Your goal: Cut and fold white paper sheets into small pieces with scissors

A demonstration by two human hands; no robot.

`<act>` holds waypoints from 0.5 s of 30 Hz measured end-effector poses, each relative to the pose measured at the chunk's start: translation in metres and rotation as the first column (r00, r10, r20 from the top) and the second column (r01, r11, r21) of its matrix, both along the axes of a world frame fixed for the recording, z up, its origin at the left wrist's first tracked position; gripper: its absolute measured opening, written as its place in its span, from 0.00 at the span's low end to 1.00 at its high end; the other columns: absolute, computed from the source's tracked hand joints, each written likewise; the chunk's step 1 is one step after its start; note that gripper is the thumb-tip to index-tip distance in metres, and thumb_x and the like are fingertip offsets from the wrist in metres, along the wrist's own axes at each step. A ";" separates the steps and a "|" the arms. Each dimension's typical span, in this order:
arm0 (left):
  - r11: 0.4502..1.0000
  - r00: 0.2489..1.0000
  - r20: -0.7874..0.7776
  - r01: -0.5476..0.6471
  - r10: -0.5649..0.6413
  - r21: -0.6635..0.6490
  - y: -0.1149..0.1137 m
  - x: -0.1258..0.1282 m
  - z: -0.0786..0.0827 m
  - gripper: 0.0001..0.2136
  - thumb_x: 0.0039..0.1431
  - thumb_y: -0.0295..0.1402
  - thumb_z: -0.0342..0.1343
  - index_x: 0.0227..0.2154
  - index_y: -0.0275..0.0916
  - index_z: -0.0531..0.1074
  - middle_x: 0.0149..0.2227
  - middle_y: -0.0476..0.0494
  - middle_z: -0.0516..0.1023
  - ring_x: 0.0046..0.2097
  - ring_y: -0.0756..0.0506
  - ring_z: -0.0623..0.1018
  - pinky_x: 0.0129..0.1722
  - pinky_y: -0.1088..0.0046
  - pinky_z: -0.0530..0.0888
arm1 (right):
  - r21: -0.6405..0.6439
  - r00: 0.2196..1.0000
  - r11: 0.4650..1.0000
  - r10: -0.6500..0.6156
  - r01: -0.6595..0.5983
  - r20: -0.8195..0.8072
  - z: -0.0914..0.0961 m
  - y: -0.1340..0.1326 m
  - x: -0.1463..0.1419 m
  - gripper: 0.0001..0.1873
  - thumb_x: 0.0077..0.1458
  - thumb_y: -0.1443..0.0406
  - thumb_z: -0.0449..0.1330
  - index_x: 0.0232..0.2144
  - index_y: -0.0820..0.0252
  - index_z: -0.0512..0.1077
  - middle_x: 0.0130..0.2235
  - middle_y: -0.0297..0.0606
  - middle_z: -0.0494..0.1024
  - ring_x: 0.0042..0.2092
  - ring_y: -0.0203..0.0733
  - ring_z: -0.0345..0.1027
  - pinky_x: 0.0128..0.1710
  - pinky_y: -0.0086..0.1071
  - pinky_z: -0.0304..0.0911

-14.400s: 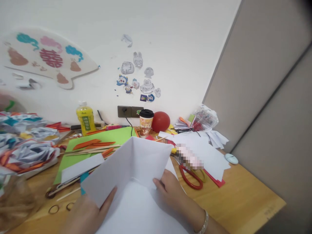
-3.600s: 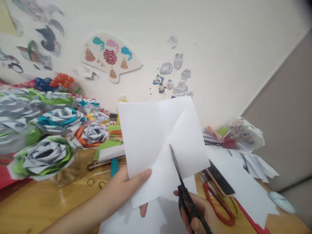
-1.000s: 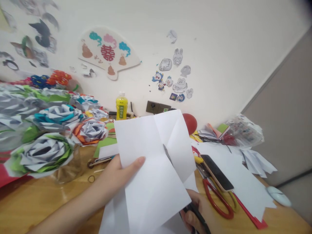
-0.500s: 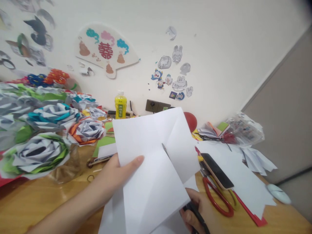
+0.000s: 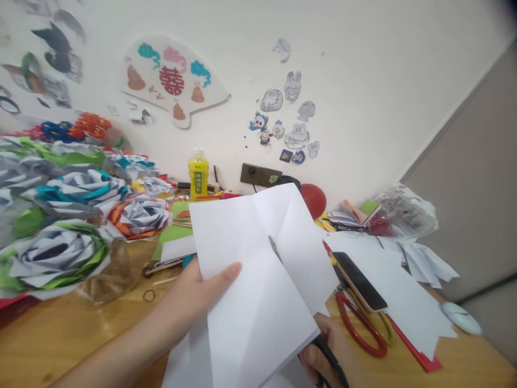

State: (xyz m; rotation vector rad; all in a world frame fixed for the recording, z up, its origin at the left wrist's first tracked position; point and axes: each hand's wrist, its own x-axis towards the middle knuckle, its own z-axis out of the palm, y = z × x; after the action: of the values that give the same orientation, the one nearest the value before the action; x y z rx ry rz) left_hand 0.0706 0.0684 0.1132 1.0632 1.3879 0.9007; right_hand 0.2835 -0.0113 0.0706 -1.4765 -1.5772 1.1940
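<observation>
My left hand (image 5: 189,296) pinches the left edge of a creased white paper sheet (image 5: 250,291), thumb on its front, holding it up above the table. My right hand (image 5: 327,355) sits at the bottom right, fingers closed round the black handles of a pair of scissors (image 5: 323,353). The scissor blades run up under the paper, and only the tip (image 5: 273,248) shows in a cut along the diagonal crease near the sheet's middle.
Paper flowers (image 5: 68,215) crowd the left side of the wooden table (image 5: 60,334). Red-handled scissors (image 5: 359,328) and a phone (image 5: 357,280) lie right of the sheet on white papers. A yellow bottle (image 5: 198,175), a red ball (image 5: 313,200) and a white mouse (image 5: 460,318) stand farther off.
The scissors have cut farther up the diagonal crease, their tip now deeper in the sheet. Both hands keep their grip; the paper has shifted slightly.
</observation>
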 end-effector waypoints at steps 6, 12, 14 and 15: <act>1.000 1.000 -0.010 0.021 -0.021 0.020 0.001 -0.002 0.000 0.20 0.42 0.43 0.59 0.38 0.38 0.68 0.41 0.38 0.78 0.39 0.39 0.78 0.32 0.66 0.75 | -0.005 0.994 0.999 -0.047 0.047 -0.097 0.000 0.000 -0.006 0.30 0.34 0.38 0.54 0.18 0.60 0.61 0.13 0.26 0.60 0.15 0.27 0.46 0.13 0.24 0.46; 0.999 0.998 -0.024 0.053 -0.053 0.005 0.005 -0.004 -0.002 0.21 0.43 0.44 0.59 0.40 0.38 0.67 0.43 0.37 0.77 0.40 0.38 0.77 0.35 0.66 0.75 | -0.066 0.997 0.995 -0.073 0.071 -0.033 0.009 -0.005 -0.004 0.29 0.36 0.39 0.53 0.17 0.60 0.62 0.14 0.29 0.61 0.16 0.29 0.50 0.15 0.26 0.45; 0.998 0.997 -0.054 0.051 -0.049 0.039 0.007 -0.003 0.000 0.20 0.43 0.43 0.58 0.38 0.38 0.69 0.42 0.37 0.77 0.41 0.38 0.77 0.35 0.66 0.75 | -0.043 0.995 0.998 -0.039 0.035 -0.093 0.010 -0.009 -0.001 0.27 0.43 0.42 0.51 0.21 0.61 0.65 0.18 0.31 0.62 0.19 0.32 0.54 0.17 0.26 0.47; 0.997 0.996 -0.072 0.050 -0.046 0.066 0.008 -0.003 0.001 0.19 0.43 0.43 0.58 0.38 0.37 0.69 0.41 0.37 0.78 0.41 0.38 0.77 0.36 0.66 0.75 | -0.029 0.989 1.000 -0.012 0.008 -0.151 0.010 -0.011 0.001 0.27 0.46 0.43 0.50 0.26 0.61 0.67 0.19 0.32 0.63 0.21 0.33 0.55 0.19 0.27 0.48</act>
State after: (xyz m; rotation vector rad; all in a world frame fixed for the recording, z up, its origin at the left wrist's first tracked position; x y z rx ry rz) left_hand 0.0678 0.0764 0.1143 1.1851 1.3925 0.8878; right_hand 0.2842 -0.0219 0.0809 -1.3762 -1.4551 1.2957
